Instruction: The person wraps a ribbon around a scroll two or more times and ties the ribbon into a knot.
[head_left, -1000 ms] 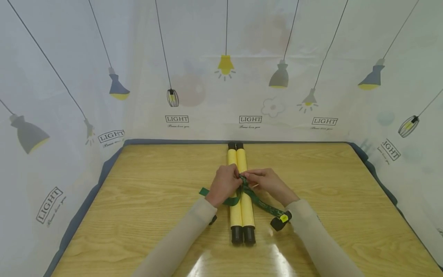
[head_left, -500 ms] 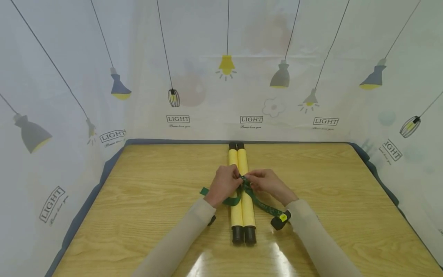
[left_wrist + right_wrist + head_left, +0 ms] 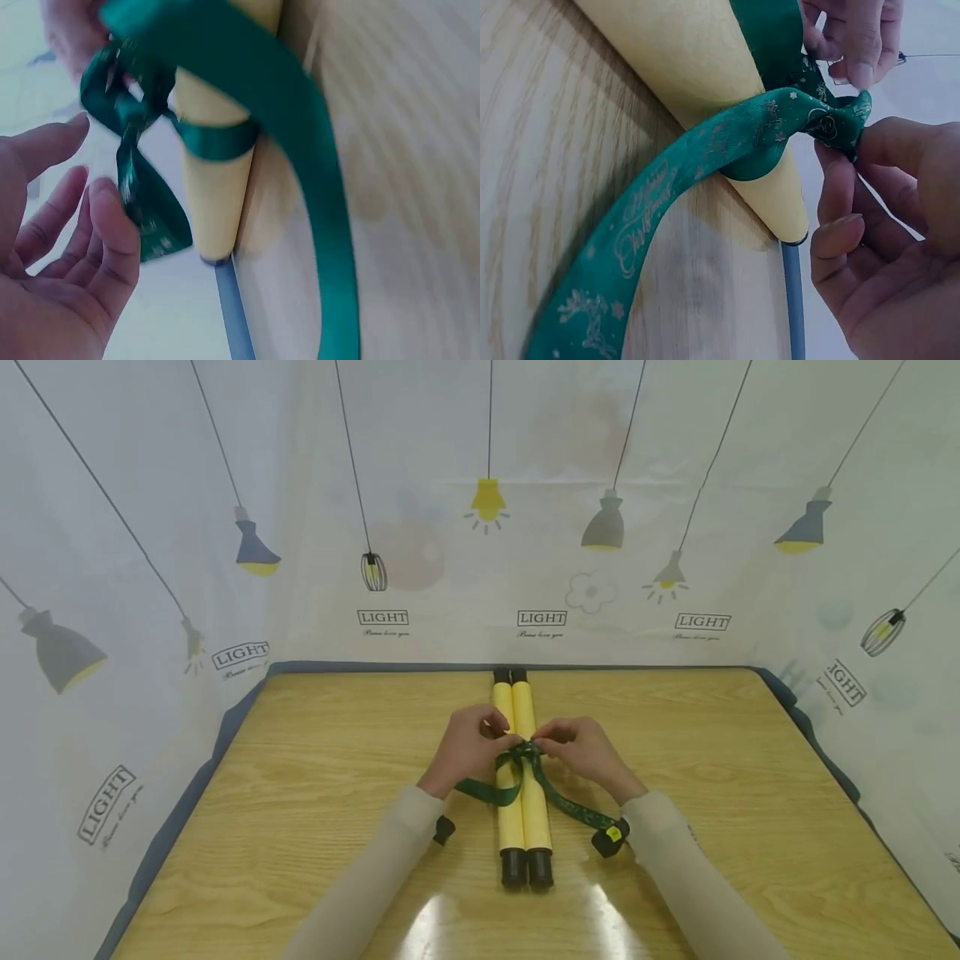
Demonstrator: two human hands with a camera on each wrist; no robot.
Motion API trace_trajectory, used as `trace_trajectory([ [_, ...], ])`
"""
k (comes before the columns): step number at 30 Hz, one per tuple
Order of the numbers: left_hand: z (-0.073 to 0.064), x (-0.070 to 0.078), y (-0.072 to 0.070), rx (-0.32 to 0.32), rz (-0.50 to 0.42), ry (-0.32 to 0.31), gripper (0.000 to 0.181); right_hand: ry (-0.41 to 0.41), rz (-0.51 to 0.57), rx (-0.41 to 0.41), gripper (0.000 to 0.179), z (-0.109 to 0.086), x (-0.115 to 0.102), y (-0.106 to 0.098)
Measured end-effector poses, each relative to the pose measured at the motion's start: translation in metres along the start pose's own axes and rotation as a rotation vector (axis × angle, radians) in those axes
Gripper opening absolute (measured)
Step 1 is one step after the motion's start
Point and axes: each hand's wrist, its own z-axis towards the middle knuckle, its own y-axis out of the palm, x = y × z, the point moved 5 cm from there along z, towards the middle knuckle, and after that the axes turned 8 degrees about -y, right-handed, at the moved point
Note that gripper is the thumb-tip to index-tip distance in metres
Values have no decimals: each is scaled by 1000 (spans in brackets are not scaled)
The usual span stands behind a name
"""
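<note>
Two yellow rods (image 3: 536,818) with black end caps lie side by side on the table. A dark green ribbon (image 3: 576,808) with silvery print goes round them, knotted and looped on top. In the right wrist view my right hand (image 3: 900,217) pinches a ribbon loop between thumb and index finger. My left hand (image 3: 467,745) is at the knot's left side. Seen from the left wrist, its thumb and fingers are spread apart beside the ribbon loop (image 3: 105,94), and the index fingertip overlaps a short ribbon end (image 3: 154,202). One ribbon tail (image 3: 487,792) passes under my left wrist.
The wood-grain table (image 3: 337,735) has a blue-grey edge (image 3: 390,667). A white sheet (image 3: 450,560) printed with hanging lamps encloses the back and sides. Small black devices hang at both wrists, the right device (image 3: 611,837) bearing a yellow mark.
My left hand has shifted left, its fingers parting from the knot. A ribbon loop now shows between the hands. The right hand stays at the knot, and the rods have not moved.
</note>
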Motion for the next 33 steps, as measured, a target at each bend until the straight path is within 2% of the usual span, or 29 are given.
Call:
trace_trajectory([
  [2, 1, -3, -8, 16, 9, -14, 26, -18, -12, 8, 13, 0, -1, 0],
  [4, 3, -7, -15, -1, 23, -45, 37, -28, -31, 13, 12, 1, -1, 0],
  [7, 4, -16, -20, -70, 45, -99, 44, -30, -43, 25, 12, 2, 0, 0],
  [9, 4, -21, -21, -123, 46, -108, 41, -35, -49, 33, 11, 2, 1, 0],
  [12, 3, -27, -22, -166, 42, -86, 30, -38, -48, 43, 12, 1, 1, -1],
  [18, 1, -31, -26, -159, 49, -13, 10, -8, -45, 46, 12, -1, 2, -4],
  [22, 1, -34, -28, -180, 23, -13, 7, -10, -63, 50, 13, -2, 5, -7],
  [27, 1, -39, -31, -238, -10, -27, 8, -28, -105, 62, 13, -4, 9, -13],
  [33, 0, -41, -38, -291, 13, -10, 10, -70, -153, 57, 12, -7, 14, -22],
])
